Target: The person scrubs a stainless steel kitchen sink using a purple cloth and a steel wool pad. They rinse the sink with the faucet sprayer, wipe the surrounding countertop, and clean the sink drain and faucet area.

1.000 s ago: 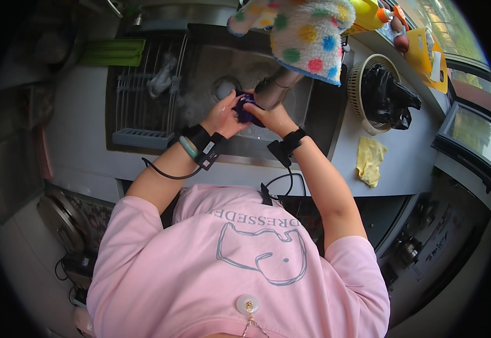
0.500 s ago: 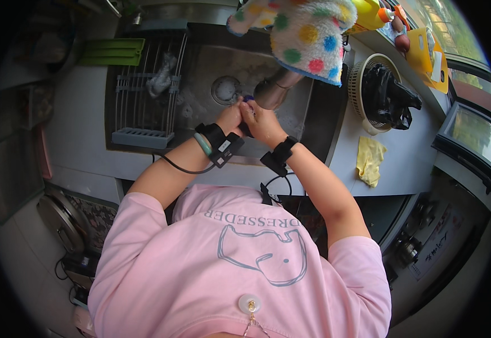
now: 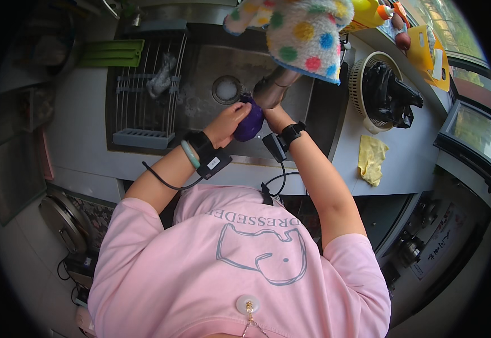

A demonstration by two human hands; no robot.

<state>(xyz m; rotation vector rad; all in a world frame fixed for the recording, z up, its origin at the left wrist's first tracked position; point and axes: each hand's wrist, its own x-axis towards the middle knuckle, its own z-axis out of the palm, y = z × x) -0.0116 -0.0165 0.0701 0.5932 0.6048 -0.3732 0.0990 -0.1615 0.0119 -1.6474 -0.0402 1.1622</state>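
Note:
Over the sink (image 3: 211, 62), my left hand (image 3: 227, 121) grips a glossy purple, rounded, eggplant-shaped thing (image 3: 249, 121), thumb and fingers around its left side. My right hand (image 3: 278, 117) is just to the right of it, close under the metal faucet (image 3: 272, 90). The faucet covers its fingers, so whether they touch the purple thing is hidden. Left of the faucet is the drain (image 3: 226, 90), with something whitish in it.
A dish rack (image 3: 144, 138) holding a crumpled clear bag (image 3: 160, 83) spans the sink's left side. A dotted towel (image 3: 304, 42) hangs over the faucet. Rightward are a basket (image 3: 356, 90) with a black plastic bag (image 3: 389, 93), a yellow cloth (image 3: 372, 160) and a yellow bottle (image 3: 369, 14).
My hands were together before the faucet, nearly covering the purple thing. Now they are apart, the right one moved right and behind the faucet, and the purple thing shows clearly.

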